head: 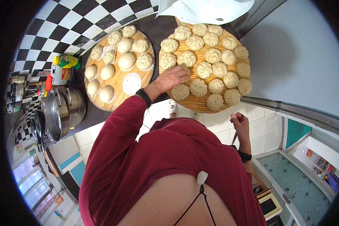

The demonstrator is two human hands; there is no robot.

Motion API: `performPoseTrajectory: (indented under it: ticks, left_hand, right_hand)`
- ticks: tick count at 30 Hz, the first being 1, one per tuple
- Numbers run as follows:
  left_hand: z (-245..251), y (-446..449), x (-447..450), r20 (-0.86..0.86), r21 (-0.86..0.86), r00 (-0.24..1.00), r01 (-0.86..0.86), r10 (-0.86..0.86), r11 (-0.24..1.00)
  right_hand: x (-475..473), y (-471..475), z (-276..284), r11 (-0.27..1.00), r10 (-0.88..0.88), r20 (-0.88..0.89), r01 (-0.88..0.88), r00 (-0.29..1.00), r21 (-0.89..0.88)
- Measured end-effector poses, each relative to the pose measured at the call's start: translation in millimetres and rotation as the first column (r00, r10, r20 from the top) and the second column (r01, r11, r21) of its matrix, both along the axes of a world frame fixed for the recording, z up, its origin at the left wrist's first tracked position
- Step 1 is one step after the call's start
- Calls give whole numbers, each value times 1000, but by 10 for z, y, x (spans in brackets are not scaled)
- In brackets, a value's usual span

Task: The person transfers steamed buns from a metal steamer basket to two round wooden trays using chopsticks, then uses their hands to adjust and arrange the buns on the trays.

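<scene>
My left hand (173, 77) reaches over the round slatted wooden board (197, 108), its fingers bent down among pleated buns. Whether a bun is under those fingers is hidden. A pleated bun (180, 92) lies just below this hand, and another (186, 59) just above it. My right hand (240, 124) hangs off the board's lower right edge with its fingers curled. A thin dark thing shows beneath it; whether the hand holds it is unclear. On the left, a round wooden board (118, 99) bears pleated and smooth buns, some on white liners, and one bare perforated liner (132, 84).
Stacked steel steamer pots (56, 115) stand at the left on the dark counter. Behind them are a white jug (58, 75) and a green-and-yellow container (66, 61). A white bag or sheet (206, 10) lies beyond the right board. A pale panel (296, 56) rises at the right.
</scene>
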State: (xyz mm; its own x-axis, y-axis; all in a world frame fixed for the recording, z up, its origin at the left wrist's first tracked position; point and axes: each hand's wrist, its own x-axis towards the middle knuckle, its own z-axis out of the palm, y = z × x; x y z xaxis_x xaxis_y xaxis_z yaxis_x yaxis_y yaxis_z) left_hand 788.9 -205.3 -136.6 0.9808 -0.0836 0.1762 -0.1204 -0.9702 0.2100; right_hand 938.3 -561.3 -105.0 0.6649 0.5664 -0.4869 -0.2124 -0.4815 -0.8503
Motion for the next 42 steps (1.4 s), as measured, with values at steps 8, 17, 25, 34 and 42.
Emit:
performPoseTrajectory:
  ticks: [8,17,25,34,42]
  left_hand:
    - [98,-249,22,-296,-94,743,-648,600,756]
    - [24,-326,149,-157,-71,928,-352,338,933]
    - [143,70,593,-289,152,721,-615,630,774]
    - [48,90,970,-435,255,730,-462,528,849]
    - [176,200,853,-2,-202,919,-388,395,899]
  right_hand:
    - [-2,-53,35,997,-67,-77,64,995,-35]
    - [-2,-81,28,997,-66,-44,64,997,-53]
    - [-8,-183,16,992,-121,-64,119,991,-41]
    - [-31,-297,-85,982,-183,-71,179,981,-59]
    - [-28,-306,-110,980,-192,-58,189,980,-56]
